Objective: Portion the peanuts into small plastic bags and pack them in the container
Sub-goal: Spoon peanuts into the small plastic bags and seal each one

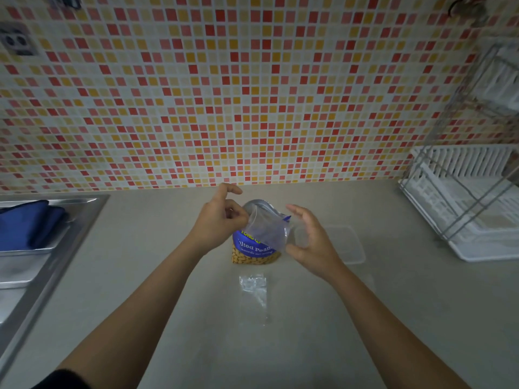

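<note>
A blue bag of salted peanuts stands upright on the beige counter, its silver top open. My left hand pinches the upper corner of a small clear plastic bag, which hangs in front of the peanut bag's mouth. My right hand hovers just right of that small bag, fingers spread and curved, not gripping it. A clear plastic container sits on the counter behind my right hand, partly hidden. More small clear bags lie flat on the counter in front of the peanut bag.
A steel sink lies at the left with a blue cloth on a tray. A white dish rack stands at the right. The tiled wall rises behind the counter.
</note>
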### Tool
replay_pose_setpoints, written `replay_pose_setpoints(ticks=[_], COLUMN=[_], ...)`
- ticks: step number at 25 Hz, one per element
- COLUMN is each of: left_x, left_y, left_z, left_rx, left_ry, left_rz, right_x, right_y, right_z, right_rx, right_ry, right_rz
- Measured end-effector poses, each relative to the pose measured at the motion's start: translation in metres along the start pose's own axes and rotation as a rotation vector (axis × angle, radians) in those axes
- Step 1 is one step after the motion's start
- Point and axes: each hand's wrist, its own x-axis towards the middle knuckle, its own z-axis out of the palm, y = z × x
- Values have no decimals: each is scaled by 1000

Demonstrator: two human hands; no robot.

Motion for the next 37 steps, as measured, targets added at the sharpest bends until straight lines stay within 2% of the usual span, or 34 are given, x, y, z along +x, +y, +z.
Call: replay_pose_setpoints(ticks=[3, 6, 8, 12, 14, 16, 18, 20, 25, 28, 30, 33, 37], left_x=[-1, -1, -1, -2, 4, 16, 29, 40, 52, 48, 48, 51, 53], left_y=[-2, -2, -4, -7, -12, -25, -38, -44, -27, -13, -7, -16, -43], left_z=[5, 12, 14, 16, 16, 13, 11, 16, 20, 7, 2, 7, 17], left_rx=[-111, -220, -241, -235, -109, -9, 14, 1, 182, 423, 569, 557, 166], left_ry=[29, 15, 4, -7, 219, 444, 395, 290, 224, 191, 106, 43, 198], left_rz=[-18, -34, -41, -31, -11, -114, -330, -381, -155, 154, 261, 144, -191], right_x=[7, 20, 26, 26, 26, 27, 27, 29, 34, 34, 36, 37, 37], right_y=[-11, -16, -13, -7, -3, 2, 8, 12, 27, 34, 37, 39, 39], right_z=[9, 16, 19, 20, 18, 16, 13, 12, 9, 9, 8, 8, 11], right_rx=[-464, -557, -506, -254, -167, -115, -72, -36, 35, 72, 86, 96, 100], right_ry=[48, 23, 68, 118, 129, 149, 176, 170, 50, 21, 32, 36, 35], right_rz=[-234, -239, -244, -231, -193, -157, -107, -26, 138, 163, 173, 173, 160])
